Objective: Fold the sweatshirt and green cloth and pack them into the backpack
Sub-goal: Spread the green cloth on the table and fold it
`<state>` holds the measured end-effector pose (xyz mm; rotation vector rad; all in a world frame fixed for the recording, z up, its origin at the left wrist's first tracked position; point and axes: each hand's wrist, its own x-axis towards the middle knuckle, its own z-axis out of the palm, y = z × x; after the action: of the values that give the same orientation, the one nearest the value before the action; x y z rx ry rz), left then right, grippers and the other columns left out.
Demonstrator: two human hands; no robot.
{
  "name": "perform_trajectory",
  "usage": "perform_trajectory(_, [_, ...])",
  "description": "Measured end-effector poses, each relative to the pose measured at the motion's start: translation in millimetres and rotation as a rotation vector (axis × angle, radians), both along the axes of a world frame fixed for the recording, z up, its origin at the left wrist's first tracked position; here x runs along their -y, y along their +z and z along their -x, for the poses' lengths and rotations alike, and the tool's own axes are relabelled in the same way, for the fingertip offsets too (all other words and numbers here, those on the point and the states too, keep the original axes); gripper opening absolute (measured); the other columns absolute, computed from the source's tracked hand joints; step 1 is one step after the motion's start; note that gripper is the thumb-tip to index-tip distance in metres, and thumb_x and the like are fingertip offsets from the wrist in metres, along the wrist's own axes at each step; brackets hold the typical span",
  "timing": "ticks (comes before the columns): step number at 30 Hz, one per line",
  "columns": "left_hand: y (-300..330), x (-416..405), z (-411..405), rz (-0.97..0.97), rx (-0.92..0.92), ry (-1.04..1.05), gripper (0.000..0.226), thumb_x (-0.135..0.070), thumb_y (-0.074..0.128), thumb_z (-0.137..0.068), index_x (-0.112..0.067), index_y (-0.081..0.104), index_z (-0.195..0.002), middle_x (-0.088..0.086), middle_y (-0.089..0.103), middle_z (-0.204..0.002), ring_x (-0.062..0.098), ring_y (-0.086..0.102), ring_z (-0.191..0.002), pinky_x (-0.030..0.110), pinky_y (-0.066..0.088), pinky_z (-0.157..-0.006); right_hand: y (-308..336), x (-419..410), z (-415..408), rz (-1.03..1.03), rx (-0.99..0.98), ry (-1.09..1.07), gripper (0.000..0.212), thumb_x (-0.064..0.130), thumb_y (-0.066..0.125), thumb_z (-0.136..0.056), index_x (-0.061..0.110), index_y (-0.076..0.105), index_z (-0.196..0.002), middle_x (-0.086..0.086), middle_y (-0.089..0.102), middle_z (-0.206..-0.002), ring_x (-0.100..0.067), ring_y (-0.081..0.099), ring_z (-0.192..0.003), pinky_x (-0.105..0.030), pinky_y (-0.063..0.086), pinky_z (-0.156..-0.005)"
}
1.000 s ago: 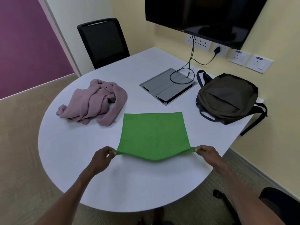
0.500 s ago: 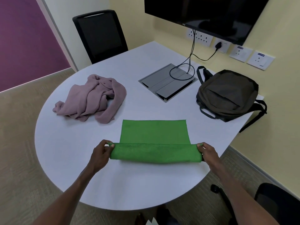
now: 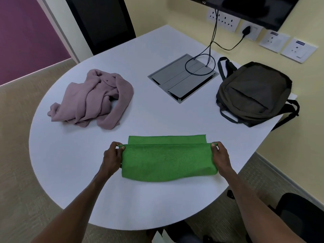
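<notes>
The green cloth (image 3: 168, 160) lies on the white table (image 3: 73, 151) in front of me, its near half folded over toward the far edge; a narrow strip of the lower layer still shows behind. My left hand (image 3: 113, 157) pinches the folded layer's left corner. My right hand (image 3: 220, 157) pinches its right corner. A crumpled mauve sweatshirt (image 3: 94, 99) sits at the left of the table. The dark olive backpack (image 3: 254, 92) lies flat at the right, zipped as far as I can see.
A grey cable hatch (image 3: 182, 78) with black cables is set in the table's middle back. A black chair (image 3: 100, 21) stands behind the table, a screen (image 3: 245, 9) and wall sockets at the far right. Another dark chair (image 3: 301, 216) is at the lower right.
Both hands lifted the cloth's near edge and carried it away from me, so the cloth went from flat to almost folded in half. The camera moved closer.
</notes>
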<state>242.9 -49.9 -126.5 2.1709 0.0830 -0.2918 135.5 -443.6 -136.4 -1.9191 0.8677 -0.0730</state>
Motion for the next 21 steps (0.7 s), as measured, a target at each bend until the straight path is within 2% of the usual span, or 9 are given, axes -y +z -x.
perform_trajectory(2, [-3.4, 4.0, -7.9, -0.015, -0.019, 0.005, 0.014, -0.018, 0.047, -0.104, -0.005, 0.051, -0.107, 0.015, 0.062, -0.081, 0.026, 0.062, -0.066, 0.034, 0.056, -0.042, -5.0, 3.0, -11.0, 0.041, -0.021, 0.026, 0.025, 0.024, 0.041, -0.105, 0.004, 0.054, -0.097, -0.018, 0.062, -0.093, -0.027, 0.052, -0.080, -0.038, 0.042, -0.069])
perform_trajectory(4, [-10.6, 5.7, -17.5, -0.036, -0.024, 0.008, 0.016, -0.019, 0.047, -0.104, -0.004, 0.051, -0.106, 0.012, 0.061, -0.084, 0.026, 0.063, -0.071, 0.038, 0.057, -0.045, -10.8, 6.7, -21.4, 0.078, -0.042, 0.046, 0.027, 0.024, 0.041, -0.105, 0.003, 0.054, -0.095, -0.019, 0.062, -0.090, -0.027, 0.052, -0.077, -0.040, 0.043, -0.070])
perform_trajectory(7, [-22.5, 6.8, -31.5, -0.123, 0.013, 0.009, 0.017, -0.019, 0.048, -0.103, -0.003, 0.055, -0.103, 0.010, 0.063, -0.090, 0.031, 0.061, -0.078, 0.038, 0.050, -0.062, -18.5, 9.7, -33.6, 0.138, -0.072, 0.081, 0.025, 0.022, 0.042, -0.105, 0.003, 0.054, -0.097, -0.016, 0.060, -0.084, -0.028, 0.052, -0.075, -0.039, 0.040, -0.067])
perform_trajectory(10, [-35.4, 11.8, -46.1, -0.110, -0.022, 0.080, 0.022, -0.023, 0.048, -0.104, -0.003, 0.057, -0.106, 0.009, 0.062, -0.101, 0.029, 0.058, -0.091, 0.037, 0.044, -0.075, -29.0, 12.3, -44.9, 0.184, -0.092, 0.113, 0.024, 0.022, 0.042, -0.105, 0.003, 0.052, -0.095, -0.015, 0.058, -0.078, -0.028, 0.050, -0.070, -0.036, 0.034, -0.063])
perform_trajectory(15, [-49.3, 24.5, -60.9, -0.074, -0.072, 0.148, 0.029, -0.028, 0.046, -0.104, -0.002, 0.058, -0.109, 0.007, 0.059, -0.106, 0.024, 0.053, -0.097, 0.033, 0.036, -0.079, -47.3, 17.8, -62.8, 0.201, -0.149, 0.128, 0.025, 0.024, 0.042, -0.105, 0.003, 0.050, -0.095, -0.008, 0.054, -0.073, -0.028, 0.050, -0.071, -0.035, 0.033, -0.063])
perform_trajectory(21, [-70.5, 31.8, -72.3, -0.128, -0.125, 0.154, 0.033, -0.027, 0.046, -0.105, 0.003, 0.056, -0.114, 0.011, 0.059, -0.107, 0.024, 0.051, -0.095, 0.033, 0.034, -0.077, -64.0, 28.5, -82.2, 0.204, -0.284, 0.114, 0.025, 0.023, 0.045, -0.103, 0.006, 0.051, -0.086, -0.009, 0.055, -0.082, -0.027, 0.049, -0.081, -0.034, 0.032, -0.069])
